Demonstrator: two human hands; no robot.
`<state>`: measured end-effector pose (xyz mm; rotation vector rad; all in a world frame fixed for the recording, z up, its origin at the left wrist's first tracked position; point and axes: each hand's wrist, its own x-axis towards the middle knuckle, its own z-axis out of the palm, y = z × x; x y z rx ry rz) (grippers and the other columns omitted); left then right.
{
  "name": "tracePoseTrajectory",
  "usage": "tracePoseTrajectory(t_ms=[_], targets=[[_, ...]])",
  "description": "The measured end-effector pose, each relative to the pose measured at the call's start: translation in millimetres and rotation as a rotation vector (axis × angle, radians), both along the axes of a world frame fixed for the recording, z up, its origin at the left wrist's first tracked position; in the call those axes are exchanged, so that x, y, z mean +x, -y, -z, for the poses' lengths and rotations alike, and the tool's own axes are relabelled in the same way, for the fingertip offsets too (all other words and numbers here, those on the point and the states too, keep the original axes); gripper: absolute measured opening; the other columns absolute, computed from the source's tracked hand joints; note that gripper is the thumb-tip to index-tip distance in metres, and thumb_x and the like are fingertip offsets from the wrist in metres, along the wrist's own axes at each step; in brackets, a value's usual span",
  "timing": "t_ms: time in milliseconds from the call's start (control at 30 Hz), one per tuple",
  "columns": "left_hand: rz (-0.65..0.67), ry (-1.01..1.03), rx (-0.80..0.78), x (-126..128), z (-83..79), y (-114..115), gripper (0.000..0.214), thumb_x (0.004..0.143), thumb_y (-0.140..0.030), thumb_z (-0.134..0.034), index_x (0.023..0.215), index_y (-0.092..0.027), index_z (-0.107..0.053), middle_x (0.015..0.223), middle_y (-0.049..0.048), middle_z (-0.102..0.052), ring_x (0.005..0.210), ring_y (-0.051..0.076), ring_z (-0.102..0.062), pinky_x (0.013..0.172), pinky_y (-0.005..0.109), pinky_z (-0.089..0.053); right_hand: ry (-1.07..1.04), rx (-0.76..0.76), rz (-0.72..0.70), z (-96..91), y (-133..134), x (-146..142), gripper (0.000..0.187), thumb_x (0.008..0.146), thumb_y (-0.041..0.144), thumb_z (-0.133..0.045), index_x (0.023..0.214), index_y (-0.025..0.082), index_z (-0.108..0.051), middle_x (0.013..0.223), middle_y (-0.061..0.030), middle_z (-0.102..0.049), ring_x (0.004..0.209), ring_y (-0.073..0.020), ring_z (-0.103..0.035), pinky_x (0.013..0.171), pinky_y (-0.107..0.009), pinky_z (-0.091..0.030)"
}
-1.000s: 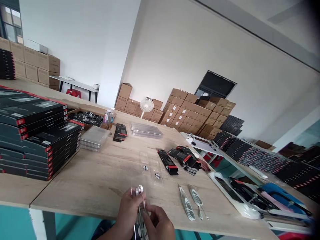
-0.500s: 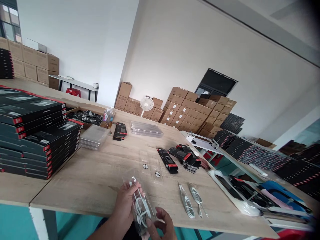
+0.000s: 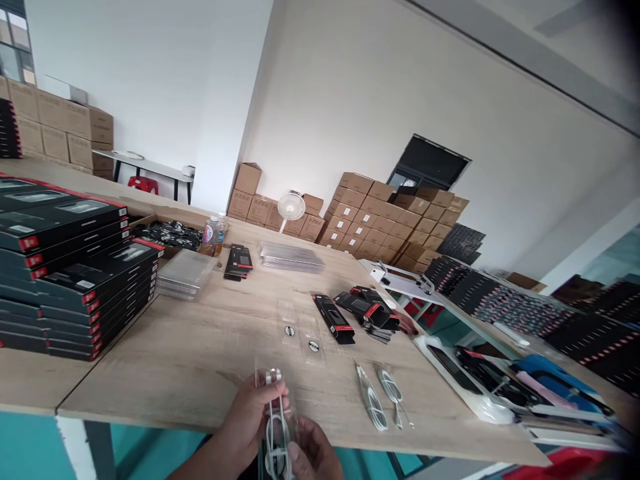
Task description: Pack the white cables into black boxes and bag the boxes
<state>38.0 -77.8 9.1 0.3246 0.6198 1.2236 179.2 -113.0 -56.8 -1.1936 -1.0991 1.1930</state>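
At the table's near edge a coiled white cable lies in a clear plastic tray, its two plugs toward the far end. My left hand is closed on the tray's left side, the thumb pressing over the cable near the plugs. On the right side, lower down, my right hand grips the same tray with its thumb on the cable. To the right, two more coiled white cables lie on the wood. Beyond my hands, two clear trays with round black-and-white labels rest flat.
Flat black boxes lie past the cables, with another person's hand beside them. Tall stacks of black boxes stand at left, next to stacked clear trays. Bottles stand behind. A plastic-wrapped item sits at right.
The tray with the cable has turned more upright in view. My right hand has moved left and closed on its lower right side; before, its fingers were spread more.
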Motion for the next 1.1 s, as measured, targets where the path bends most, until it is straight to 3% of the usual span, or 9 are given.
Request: tracePoseTrajectory(t_ms=[167, 400, 567, 700, 800, 900, 967, 1100], targets=[[0.062, -0.01, 0.121, 5.8, -0.5, 10.5, 0.029, 0.058, -0.03, -0.082, 0.066, -0.014, -0.059, 0.054, -0.0006, -0.059, 0.048, 0.009, -0.051, 0.049, 0.022, -0.037, 0.134, 0.071, -0.043, -27.9, -6.8, 2.5, 0.051, 0.06, 0.056, -0.075, 0.095, 0.019, -0.066, 0.064, 0.0006, -0.063, 0.062, -0.0174, -0.058, 0.06, -0.027, -0.045], [0.041, -0.063, 0.06, 7.9, 5.7, 10.5, 0.032, 0.055, -0.032, -0.084, 0.062, -0.015, -0.057, 0.052, -0.0017, -0.058, 0.047, 0.009, -0.049, 0.047, 0.021, -0.033, 0.55, 0.155, 0.036, -38.0, -2.8, -8.0, 0.033, 0.067, 0.037, -0.068, 0.097, 0.023, -0.068, 0.061, 0.0019, -0.065, 0.056, -0.017, -0.057, 0.057, -0.025, -0.044], [0.061, -0.097, -0.002, 5.7, 8.1, 5.2, 0.034, 0.056, -0.036, -0.083, 0.065, -0.014, -0.059, 0.053, -0.0014, -0.057, 0.047, 0.008, -0.048, 0.047, 0.02, -0.034, 0.347, 0.068, 0.026, -30.4, -2.5, -10.9, 0.043, 0.067, 0.048, -0.07, 0.102, 0.023, -0.067, 0.054, 0.0042, -0.059, 0.05, -0.0159, -0.053, 0.051, -0.025, -0.043], [0.166, -0.025, 0.026, 0.2, 2.0, 3.4, 0.027, 0.059, -0.029, -0.081, 0.066, -0.013, -0.061, 0.053, -0.0009, -0.056, 0.049, 0.01, -0.052, 0.052, 0.023, -0.039, 0.029, 0.048, -0.065, -22.3, 2.7, -17.8, 0.05, 0.063, 0.06, -0.071, 0.095, 0.022, -0.069, 0.072, -0.0021, -0.069, 0.068, -0.0209, -0.064, 0.068, -0.032, -0.051], [0.232, 0.052, 0.096, -3.3, -1.4, 5.7, 0.023, 0.057, -0.015, -0.079, 0.075, -0.012, -0.065, 0.067, 0.0029, -0.063, 0.063, 0.013, -0.059, 0.065, 0.025, -0.044, -0.06, 0.027, -0.014, -23.1, 8.3, -20.3, 0.052, 0.061, 0.06, -0.075, 0.095, 0.021, -0.069, 0.077, -0.0041, -0.072, 0.076, -0.0234, -0.067, 0.076, -0.034, -0.051], [0.207, 0.029, 0.164, -4.4, 4.8, 9.0, 0.041, 0.051, -0.007, -0.077, 0.09, -0.014, -0.067, 0.09, 0.0075, -0.067, 0.082, 0.019, -0.062, 0.077, 0.028, -0.045, -0.049, 0.01, 0.088, -29.1, 11.4, -18.5, 0.054, 0.06, 0.06, -0.076, 0.095, 0.02, -0.068, 0.076, -0.005, -0.072, 0.078, -0.0254, -0.068, 0.075, -0.036, -0.053], [0.192, -0.036, 0.213, -4.0, 15.4, 11.2, 0.062, 0.047, -0.003, -0.074, 0.107, -0.017, -0.063, 0.1, 0.0085, -0.067, 0.088, 0.021, -0.062, 0.076, 0.028, -0.045, -0.022, 0.016, 0.136, -33.6, 11.8, -16.6, 0.055, 0.06, 0.061, -0.075, 0.094, 0.019, -0.067, 0.075, -0.0059, -0.072, 0.077, -0.0265, -0.068, 0.071, -0.035, -0.055], [0.257, -0.147, 0.276, -1.2, 36.0, 18.0, 0.1, 0.049, 0.002, -0.068, 0.139, -0.028, -0.037, 0.11, 0.0068, -0.063, 0.09, 0.022, -0.061, 0.07, 0.026, -0.044, 0.022, 0.035, 0.177, -38.3, 10.5, -16.2, 0.052, 0.063, 0.063, -0.072, 0.09, 0.019, -0.066, 0.073, -0.0054, -0.072, 0.071, -0.0249, -0.067, 0.067, -0.034, -0.055]])
